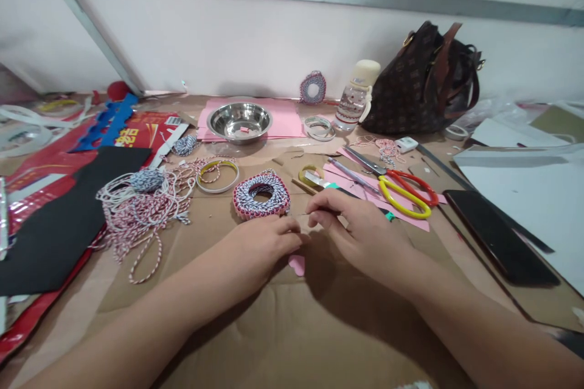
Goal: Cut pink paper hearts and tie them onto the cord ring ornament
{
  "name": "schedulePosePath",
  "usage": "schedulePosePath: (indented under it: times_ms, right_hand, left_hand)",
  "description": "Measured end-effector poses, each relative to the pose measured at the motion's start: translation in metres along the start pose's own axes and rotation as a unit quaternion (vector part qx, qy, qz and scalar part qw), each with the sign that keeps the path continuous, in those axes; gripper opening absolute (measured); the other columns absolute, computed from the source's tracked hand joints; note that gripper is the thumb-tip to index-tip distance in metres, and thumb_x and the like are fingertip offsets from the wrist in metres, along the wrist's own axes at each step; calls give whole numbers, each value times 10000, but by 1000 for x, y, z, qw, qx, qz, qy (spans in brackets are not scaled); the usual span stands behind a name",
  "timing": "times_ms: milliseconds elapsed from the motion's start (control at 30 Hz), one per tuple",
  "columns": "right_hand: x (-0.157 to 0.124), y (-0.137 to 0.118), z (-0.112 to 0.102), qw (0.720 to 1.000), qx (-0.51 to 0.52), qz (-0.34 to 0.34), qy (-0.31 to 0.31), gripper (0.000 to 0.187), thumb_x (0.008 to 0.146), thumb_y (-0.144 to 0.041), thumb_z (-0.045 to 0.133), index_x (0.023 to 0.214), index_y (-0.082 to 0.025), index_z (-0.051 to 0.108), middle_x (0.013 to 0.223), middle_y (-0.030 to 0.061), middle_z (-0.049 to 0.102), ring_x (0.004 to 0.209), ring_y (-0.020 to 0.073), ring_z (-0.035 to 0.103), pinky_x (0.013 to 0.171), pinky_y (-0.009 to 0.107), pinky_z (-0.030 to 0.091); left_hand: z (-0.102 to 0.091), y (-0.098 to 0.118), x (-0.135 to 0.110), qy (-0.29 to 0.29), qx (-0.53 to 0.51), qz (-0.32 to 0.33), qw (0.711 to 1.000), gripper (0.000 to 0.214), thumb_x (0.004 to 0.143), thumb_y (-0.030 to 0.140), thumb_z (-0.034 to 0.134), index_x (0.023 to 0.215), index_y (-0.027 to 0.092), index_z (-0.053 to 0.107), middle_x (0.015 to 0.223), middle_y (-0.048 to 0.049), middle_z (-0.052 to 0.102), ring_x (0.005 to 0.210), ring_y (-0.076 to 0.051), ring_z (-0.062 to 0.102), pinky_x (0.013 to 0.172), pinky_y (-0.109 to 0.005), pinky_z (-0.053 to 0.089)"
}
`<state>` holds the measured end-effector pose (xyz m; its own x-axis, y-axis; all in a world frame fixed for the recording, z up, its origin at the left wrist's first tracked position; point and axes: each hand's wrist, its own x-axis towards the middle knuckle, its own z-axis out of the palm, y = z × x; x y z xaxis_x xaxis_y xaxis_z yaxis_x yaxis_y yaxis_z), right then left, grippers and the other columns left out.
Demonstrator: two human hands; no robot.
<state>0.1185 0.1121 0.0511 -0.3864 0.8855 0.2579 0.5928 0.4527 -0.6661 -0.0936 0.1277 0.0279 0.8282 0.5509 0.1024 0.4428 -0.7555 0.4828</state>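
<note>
From my remote view, the twine-wrapped ring [261,195] at centre looks rough and matt, twisted cotton by the look of it, like the loose twine [137,218] to its left. Above it, the stainless steel bowl [239,122] gleams smooth on matt pink paper [287,118]. At centre right, the scissors [405,194] show bare metal blades and glossy red and yellow plastic handles. The brown cardboard [292,322] along the bottom of the frame reads dull, the black foam sheet [55,224] at left is matt, and the handbag [410,87] at upper right has a faintly shiny coated finish.

A brown cardboard sheet [283,334] carries pink paper [287,118] and tangled twine [141,218].
</note>
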Motion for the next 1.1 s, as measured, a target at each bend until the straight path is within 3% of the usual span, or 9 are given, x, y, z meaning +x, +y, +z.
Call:
schedulePosePath:
  times_ms: [133,233,400,533,667,833,967,1100]
  right_hand:
    - [-1,0,1,1000,8,-4,-3,138,958,-114,492,955,-206,594,890,-17,679,811,104,616,697,199,428]
    - [-2,0,1,1000,16,2,-3,147,968,-113,477,971,-220,577,862,-34,666,781,95,605,693,198,419]
    - [-3,-1,-1,999,14,40,16,128,1014,-170,391,986,-226,503,800,-40,586,664,97,518,622,221,379]
    - [-2,-4,1,997,44,61,36,118,1013,-244,432,1050,-221,542,859,-12,586,765,123,542,685,243,405]
    - [1,-6,5,993,74,88,-3,139,954,-287,558,1021,-217,658,746,-27,603,636,114,505,579,233,361]
    - [3,-6,11,994,78,75,8,145,937,-249,576,858,-201,687,700,-31,605,611,105,477,563,229,334]
    - [0,-11,11,994,85,59,25,122,969,-275,555,937,-212,654,753,-31,616,651,107,511,586,223,359]
    - [-5,-17,8,997,74,11,28,193,1037,-260,425,1067,-241,615,895,-14,656,802,113,594,708,220,419]
  left_hand:
    - [-3,5,0,-41,-3,-38,998,250,953,128,473,984,219,704,1072,-72,655,970,-211,630,835,-338,510]
    - [-6,6,-1,-31,-8,-80,996,219,972,195,468,940,184,684,1029,-85,648,927,-220,623,803,-350,506]
    - [-5,0,0,51,-114,-170,977,123,910,201,551,875,198,669,898,-28,707,838,-197,650,755,-323,497]
    - [-6,4,4,152,-286,-238,916,193,876,274,610,1041,205,682,879,-27,743,786,-194,686,710,-318,535]
    - [-8,14,6,190,-376,-234,876,262,865,282,641,1116,218,678,929,-44,772,821,-199,721,716,-315,561]
    - [-11,22,7,200,-382,-230,873,207,854,310,673,1032,214,716,953,-46,780,849,-201,726,738,-315,569]
    - [-13,24,7,232,-348,-251,873,141,834,334,698,837,196,728,799,-11,755,744,-166,698,669,-263,545]
    - [-14,24,6,274,-384,-246,847,120,823,313,713,828,193,714,794,0,749,753,-142,696,708,-245,548]
